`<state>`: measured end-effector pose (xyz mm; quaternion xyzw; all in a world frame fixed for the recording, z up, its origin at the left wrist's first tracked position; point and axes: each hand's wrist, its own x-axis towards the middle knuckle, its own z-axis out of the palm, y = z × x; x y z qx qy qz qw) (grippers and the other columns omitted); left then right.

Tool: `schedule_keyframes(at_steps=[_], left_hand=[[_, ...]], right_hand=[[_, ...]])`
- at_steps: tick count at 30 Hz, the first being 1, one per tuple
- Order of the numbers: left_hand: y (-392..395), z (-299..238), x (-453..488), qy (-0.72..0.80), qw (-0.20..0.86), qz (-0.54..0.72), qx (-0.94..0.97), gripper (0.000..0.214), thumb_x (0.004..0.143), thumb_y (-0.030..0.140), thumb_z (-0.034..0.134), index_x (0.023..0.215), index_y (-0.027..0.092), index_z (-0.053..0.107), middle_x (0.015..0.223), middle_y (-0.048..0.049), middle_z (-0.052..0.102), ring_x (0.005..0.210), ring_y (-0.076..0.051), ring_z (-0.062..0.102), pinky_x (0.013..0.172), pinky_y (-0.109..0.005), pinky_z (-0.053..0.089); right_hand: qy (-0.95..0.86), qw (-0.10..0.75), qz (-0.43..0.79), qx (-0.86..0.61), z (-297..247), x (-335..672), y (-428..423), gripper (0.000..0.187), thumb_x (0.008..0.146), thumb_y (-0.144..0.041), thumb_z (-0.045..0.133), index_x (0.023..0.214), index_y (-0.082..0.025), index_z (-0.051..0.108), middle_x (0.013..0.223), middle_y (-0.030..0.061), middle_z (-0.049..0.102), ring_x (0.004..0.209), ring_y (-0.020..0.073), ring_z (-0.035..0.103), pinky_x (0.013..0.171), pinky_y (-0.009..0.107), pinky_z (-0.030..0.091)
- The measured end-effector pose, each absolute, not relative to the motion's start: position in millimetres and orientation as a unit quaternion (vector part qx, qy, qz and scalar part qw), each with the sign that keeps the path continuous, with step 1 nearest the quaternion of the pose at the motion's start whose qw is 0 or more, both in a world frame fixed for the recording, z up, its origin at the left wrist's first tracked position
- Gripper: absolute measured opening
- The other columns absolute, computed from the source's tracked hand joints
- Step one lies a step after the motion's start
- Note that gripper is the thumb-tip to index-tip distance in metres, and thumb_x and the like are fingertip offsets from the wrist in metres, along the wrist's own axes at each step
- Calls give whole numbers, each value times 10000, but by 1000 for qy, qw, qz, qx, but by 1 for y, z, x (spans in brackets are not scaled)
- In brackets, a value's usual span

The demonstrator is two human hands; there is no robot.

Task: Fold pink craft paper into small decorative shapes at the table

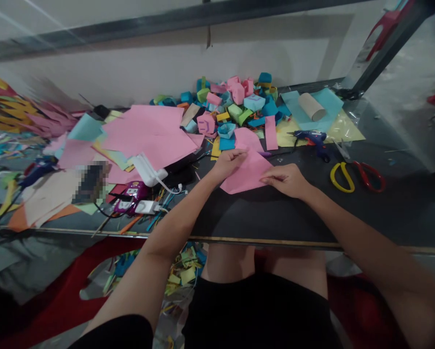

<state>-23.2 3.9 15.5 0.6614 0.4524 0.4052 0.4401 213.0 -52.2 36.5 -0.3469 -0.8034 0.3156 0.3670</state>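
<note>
I have a small pink sheet of paper (247,175) lying flat on the dark bench (275,218) right in front of me, between my two hands. My left hand (229,162) is curled narrow, with fingers and thumb pinched on the sheet's upper left edge. My right hand (284,179) rests on the sheet's right edge, fingers drawn together and pressing the paper down. Beyond the sheet, against the wall, is a heap of small folded paper boxes (235,104) in pink, blue, green and yellow. They are tumbled over one another, some with their open tops showing, and I cannot tell whether anything is inside them. To the right of the heap a brown cardboard tube (312,106) lies on a light blue sheet (328,104), with a blue glue gun (314,139) just in front of it. A pair of scissors with one yellow and one red handle (357,175) lies near my right hand, apart from it. To my left, large pink sheets (152,131) are spread over other coloured paper, and a white plug block (148,169) with its cable sits at their near edge.
</note>
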Motion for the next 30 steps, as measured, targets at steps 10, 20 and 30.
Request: schedule_keyframes(at_steps=[10,20,30], left_hand=[[-15,23,-9,377,489,423,663,531,740,635,776,971,159,811,872,-84,791,740,-161,674,668,-265,532],[-24,29,-5,392,467,454,650,418,710,574,818,858,183,816,868,-59,784,714,-137,650,689,-277,556],[-35,35,-1,380,425,420,706,358,798,519,752,720,171,787,617,-17,649,548,-82,475,524,-230,363]], right_hand=[[-682,482,337,-435,30,212,-41,344,749,-532,784,753,-194,718,890,81,762,799,205,680,718,343,536],[-647,470,383,-462,27,211,-41,446,712,-462,838,1035,-162,770,810,66,781,742,201,710,739,347,566],[-686,473,313,-455,34,207,-48,267,797,-472,777,833,-211,817,758,37,781,653,167,679,646,305,539]])
